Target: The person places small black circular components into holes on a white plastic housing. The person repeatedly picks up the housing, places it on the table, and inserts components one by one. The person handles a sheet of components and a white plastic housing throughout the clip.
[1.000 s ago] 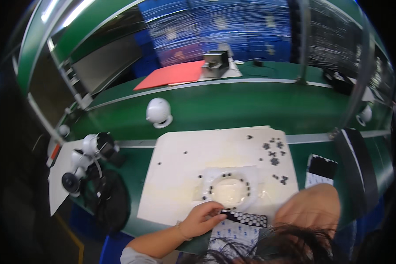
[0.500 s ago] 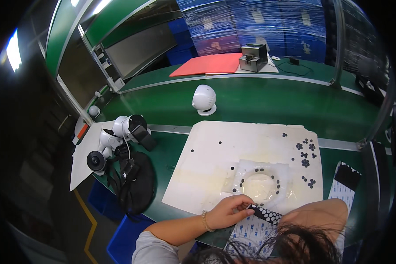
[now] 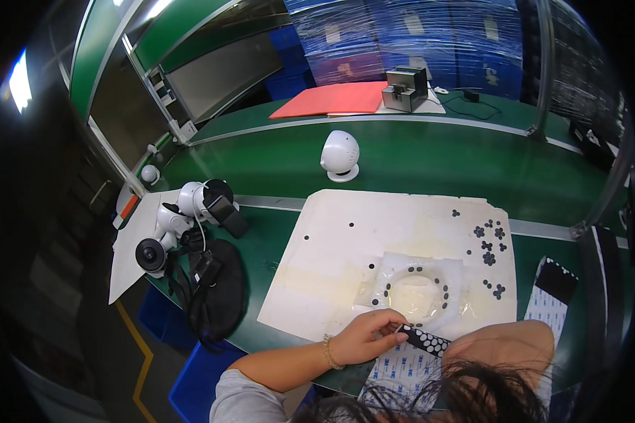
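Observation:
My left hand (image 3: 365,340) pinches the end of a black strip (image 3: 425,341) with rows of white round spots, between thumb and fingers. My right arm (image 3: 504,340) bends in from the right to the strip's other end; hair in front hides the fingers of that hand. Under the strip lies a white backing sheet (image 3: 402,372) with blue print. Just beyond my hands, a clear plastic bag (image 3: 458,271) with a pale ring-shaped piece rests on a large cream board (image 3: 317,282). Small black round pads (image 3: 446,287) sit around the ring.
More black pads (image 3: 489,259) cluster on the board's right. Another backing sheet (image 3: 547,310) lies farther right. White cameras (image 3: 169,220) and a black pouch (image 3: 226,289) are at left. A white rounded device (image 3: 341,154) stands beyond the board; a metal box (image 3: 404,92) sits at the back.
The white rounded device has shifted to the right along the green surface and turned slightly. My hands and the strip stay nearly in place.

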### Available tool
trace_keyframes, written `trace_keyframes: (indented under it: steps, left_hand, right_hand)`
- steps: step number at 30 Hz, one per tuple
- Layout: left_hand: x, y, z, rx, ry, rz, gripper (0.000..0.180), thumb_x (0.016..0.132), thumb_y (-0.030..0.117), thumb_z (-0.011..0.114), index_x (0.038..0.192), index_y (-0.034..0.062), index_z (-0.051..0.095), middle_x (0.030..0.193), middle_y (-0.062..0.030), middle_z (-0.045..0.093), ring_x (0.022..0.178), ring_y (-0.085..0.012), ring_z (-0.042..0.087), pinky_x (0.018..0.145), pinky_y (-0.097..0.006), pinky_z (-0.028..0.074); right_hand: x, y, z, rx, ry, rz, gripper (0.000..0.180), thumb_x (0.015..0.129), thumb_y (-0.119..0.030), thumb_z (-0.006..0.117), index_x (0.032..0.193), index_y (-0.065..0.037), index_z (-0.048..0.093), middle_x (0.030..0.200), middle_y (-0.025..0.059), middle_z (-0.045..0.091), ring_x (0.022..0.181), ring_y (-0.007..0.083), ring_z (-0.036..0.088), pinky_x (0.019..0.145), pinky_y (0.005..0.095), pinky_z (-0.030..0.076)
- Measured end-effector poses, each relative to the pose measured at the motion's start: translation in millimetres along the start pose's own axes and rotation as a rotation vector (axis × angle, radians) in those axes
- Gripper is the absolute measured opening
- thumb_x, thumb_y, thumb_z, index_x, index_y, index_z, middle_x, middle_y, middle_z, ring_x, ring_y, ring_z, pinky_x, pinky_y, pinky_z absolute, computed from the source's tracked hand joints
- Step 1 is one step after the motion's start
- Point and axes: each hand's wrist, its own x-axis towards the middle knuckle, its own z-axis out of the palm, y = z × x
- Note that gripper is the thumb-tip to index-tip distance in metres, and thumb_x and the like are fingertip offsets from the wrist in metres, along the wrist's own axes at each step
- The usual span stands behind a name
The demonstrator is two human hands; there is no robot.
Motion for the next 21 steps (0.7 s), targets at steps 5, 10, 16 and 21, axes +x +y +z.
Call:
trace_keyframes:
  steps: [5,10,16,21]
  left_hand:
    - [-2.9,-3.5,0.3,-0.041,-0.006,-0.022,0.022,0.082,0.013,0.061,0.100,0.0027,0.053,0.081,-0.0064,0.057,0.071,-0.0113,0.056,0.063,-0.024,0.045]
    - [-1.3,1.1,0.1,-0.012,-0.004,0.011,0.020,0.082,0.010,0.061,0.099,0.0025,0.054,0.079,-0.0045,0.055,0.069,-0.0095,0.053,0.062,-0.023,0.044]
    - [-1.1,3.9,-1.1,0.025,-0.014,-0.001,0.022,0.082,0.013,0.061,0.099,0.0030,0.053,0.082,-0.0065,0.057,0.071,-0.0114,0.056,0.063,-0.024,0.045]
    - [-1.2,3.3,-0.8,0.028,-0.004,0.013,0.022,0.082,0.013,0.061,0.100,0.0031,0.053,0.081,-0.0062,0.057,0.071,-0.0113,0.055,0.062,-0.024,0.045]
  right_hand:
    - [8.2,-0.9,-4.1,0.110,-0.064,-0.032,0.051,0.074,-0.052,0.056,0.060,-0.003,0.050,0.058,0.0083,0.046,0.055,0.0264,0.047,0.053,0.0320,0.034]
    - [3.4,9.0,3.5,0.140,-0.052,-0.066,0.054,0.076,-0.055,0.052,0.062,-0.002,0.050,0.059,0.0095,0.047,0.056,0.0273,0.047,0.053,0.0328,0.034]
    - [2.7,9.3,7.5,0.139,-0.027,-0.064,0.051,0.078,-0.051,0.051,0.064,-0.002,0.051,0.060,0.0105,0.048,0.057,0.0284,0.048,0.054,0.0341,0.034]
    - [4.1,9.4,8.0,0.137,-0.014,-0.070,0.048,0.079,-0.049,0.051,0.065,-0.003,0.052,0.060,0.0104,0.048,0.057,0.0284,0.048,0.055,0.0345,0.034]
